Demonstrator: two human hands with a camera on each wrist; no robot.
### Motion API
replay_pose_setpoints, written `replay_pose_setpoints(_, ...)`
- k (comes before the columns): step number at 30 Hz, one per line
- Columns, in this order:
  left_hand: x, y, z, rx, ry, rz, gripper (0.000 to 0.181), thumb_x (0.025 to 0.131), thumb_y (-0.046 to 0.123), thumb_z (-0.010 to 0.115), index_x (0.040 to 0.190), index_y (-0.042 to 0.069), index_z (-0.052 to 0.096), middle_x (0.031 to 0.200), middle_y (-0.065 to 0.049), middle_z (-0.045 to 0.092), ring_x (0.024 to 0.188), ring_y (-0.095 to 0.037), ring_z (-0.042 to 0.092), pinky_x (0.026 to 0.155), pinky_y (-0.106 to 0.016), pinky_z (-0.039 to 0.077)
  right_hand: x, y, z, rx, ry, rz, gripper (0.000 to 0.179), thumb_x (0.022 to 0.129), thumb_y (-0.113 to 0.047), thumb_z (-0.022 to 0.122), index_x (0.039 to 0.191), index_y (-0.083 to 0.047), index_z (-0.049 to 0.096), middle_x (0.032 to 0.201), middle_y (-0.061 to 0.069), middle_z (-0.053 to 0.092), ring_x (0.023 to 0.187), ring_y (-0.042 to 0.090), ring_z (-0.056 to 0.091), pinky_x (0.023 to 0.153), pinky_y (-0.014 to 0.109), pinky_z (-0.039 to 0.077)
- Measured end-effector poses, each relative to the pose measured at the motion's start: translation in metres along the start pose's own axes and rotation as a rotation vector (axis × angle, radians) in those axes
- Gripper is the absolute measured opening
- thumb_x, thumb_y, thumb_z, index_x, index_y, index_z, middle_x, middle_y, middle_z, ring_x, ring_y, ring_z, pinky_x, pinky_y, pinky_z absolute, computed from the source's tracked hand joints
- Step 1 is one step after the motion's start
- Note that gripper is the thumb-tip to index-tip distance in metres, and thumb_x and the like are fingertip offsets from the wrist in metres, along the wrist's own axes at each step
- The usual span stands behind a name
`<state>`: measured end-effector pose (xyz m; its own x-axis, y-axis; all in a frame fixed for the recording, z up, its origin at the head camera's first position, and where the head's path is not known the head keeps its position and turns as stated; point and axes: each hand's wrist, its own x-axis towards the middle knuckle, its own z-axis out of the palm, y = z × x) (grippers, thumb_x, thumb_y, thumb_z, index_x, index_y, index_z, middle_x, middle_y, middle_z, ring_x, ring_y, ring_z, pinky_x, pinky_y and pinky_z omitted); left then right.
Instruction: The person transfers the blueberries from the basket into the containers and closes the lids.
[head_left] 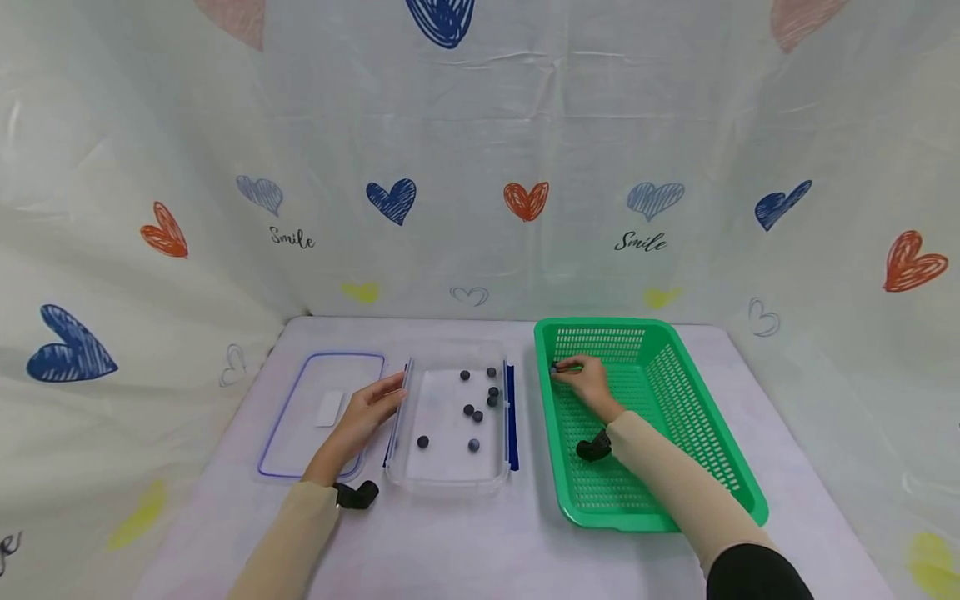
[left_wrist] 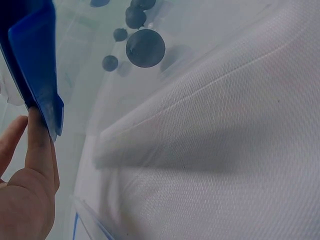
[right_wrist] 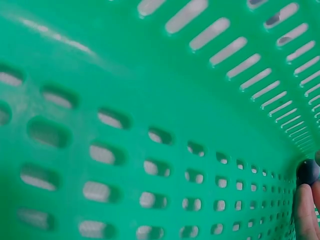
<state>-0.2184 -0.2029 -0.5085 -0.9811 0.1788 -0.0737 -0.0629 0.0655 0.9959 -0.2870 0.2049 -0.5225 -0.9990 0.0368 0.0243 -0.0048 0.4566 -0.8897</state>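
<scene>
My left hand [head_left: 367, 421] rests its extended fingers against the left side of a clear plastic container [head_left: 450, 483]. In the left wrist view those fingers [left_wrist: 39, 145] touch a blue side clip [left_wrist: 35, 65]. Several dark blueberries [head_left: 423, 442] lie scattered on the container's floor. To the right, my right hand [head_left: 588, 383] reaches into a green basket [head_left: 552, 442] at its upper left wall. Between thumb and fingers it pinches a blueberry [right_wrist: 306, 172], partly hidden at the edge of the right wrist view.
A clear lid [head_left: 300, 425] with a blue seal lies left of the container. Another blue clip [head_left: 512, 417] sticks out on the container's right side, facing the basket. Behind the table [head_left: 525, 550] hangs a curtain [head_left: 465, 250] printed with hearts.
</scene>
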Motion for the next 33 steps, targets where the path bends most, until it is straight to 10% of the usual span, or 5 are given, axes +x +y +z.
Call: replay_pose_setpoints(33, -0.002, 0.002, 0.0, 0.04, -0.007, -0.027, 0.06, 0.101, 0.025, 0.063, 0.151, 0.001, 0.04, 0.151, -0.022, 0.042, 0.129, -0.017, 0.047, 0.102, -0.018, 0.043, 0.0, -0.002, 0.011, -0.075, 0.092, -0.085, 0.016, 0.082, 0.003, 0.079, 0.096, 0.006, 0.072, 0.093, 0.019, 0.07, 0.086, 0.033, 0.068, 0.077, 0.044, 0.059)
